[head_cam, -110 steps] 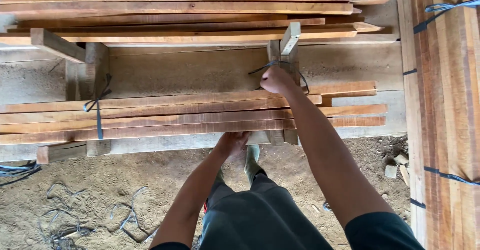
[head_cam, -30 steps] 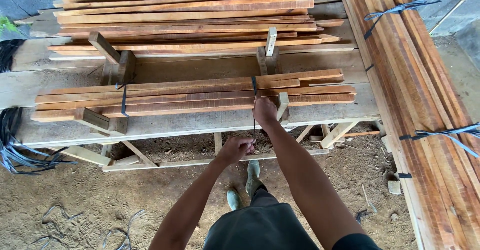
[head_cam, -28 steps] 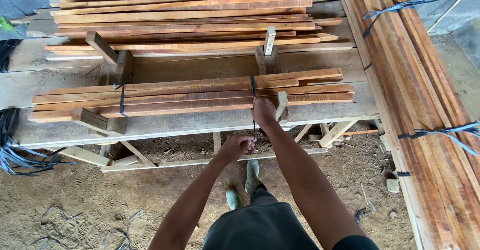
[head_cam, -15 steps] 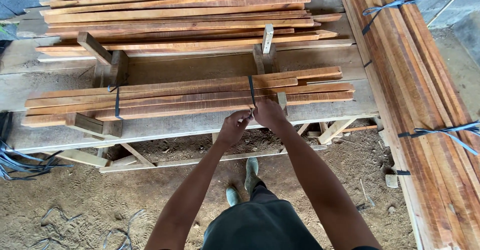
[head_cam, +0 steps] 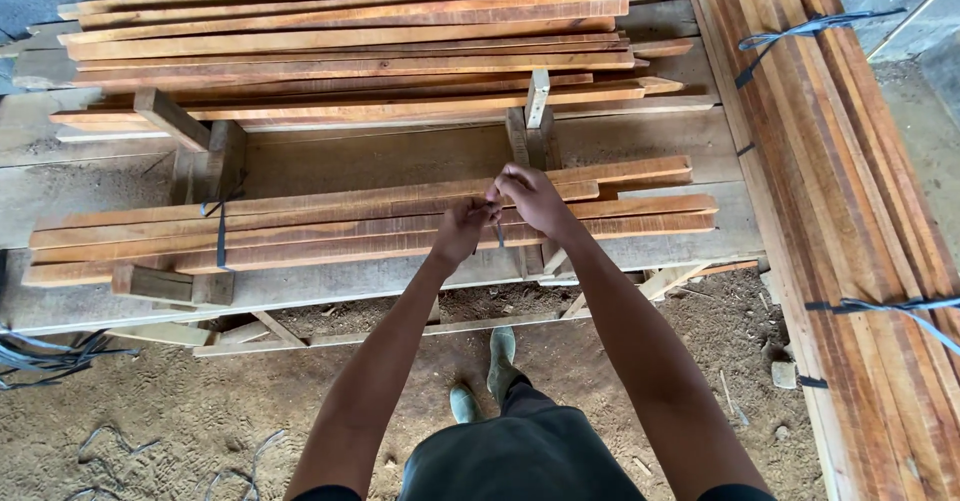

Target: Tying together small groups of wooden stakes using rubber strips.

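dark strap (head_cam: 497,233) | around slat bundle (head_cam: 330,229) | both hands (head_cam: 500,211) pinching it

Dark strap (head_cam: 497,229) around stacked wooden slats (head_cam: 330,226)

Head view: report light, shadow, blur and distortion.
Head view: soft, even daylight, no glare; deep shadow under the bench; hands and strap sharp, with no motion blur; the wide lens bows the planks and leans the right stack outward.
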